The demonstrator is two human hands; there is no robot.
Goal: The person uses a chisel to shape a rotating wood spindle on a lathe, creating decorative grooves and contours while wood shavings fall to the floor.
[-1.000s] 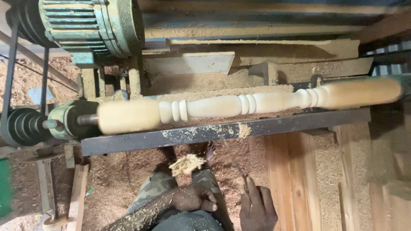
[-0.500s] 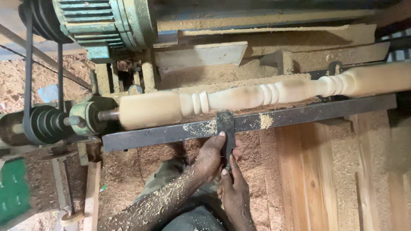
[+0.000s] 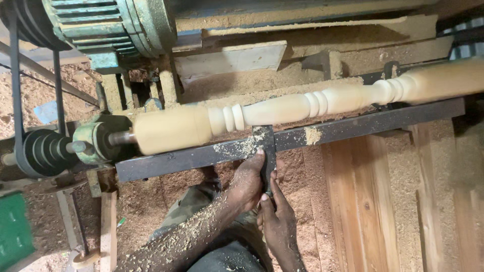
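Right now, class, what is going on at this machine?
A person is working at a wood lathe. Both hands, left hand and right hand, grip a flat dark chisel laid across the metal tool rest, its tip at the pale wooden spindle, which already has beads and curves cut into it. Sawdust covers the forearm and floor. A green motor and belt pulley sit to the left.

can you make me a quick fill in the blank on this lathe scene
1. Both hands hold a flat dark chisel laid across the metal ____ that runs along the front of the workpiece.
2. The pale turned spindle is made of ____.
3. The left hand and its forearm are dusted with ____.
4. A black ____ runs from the green motor down to the stepped pulley.

The right hand grips the chisel lower down.

Missing words: rest bar; wood; sawdust; belt
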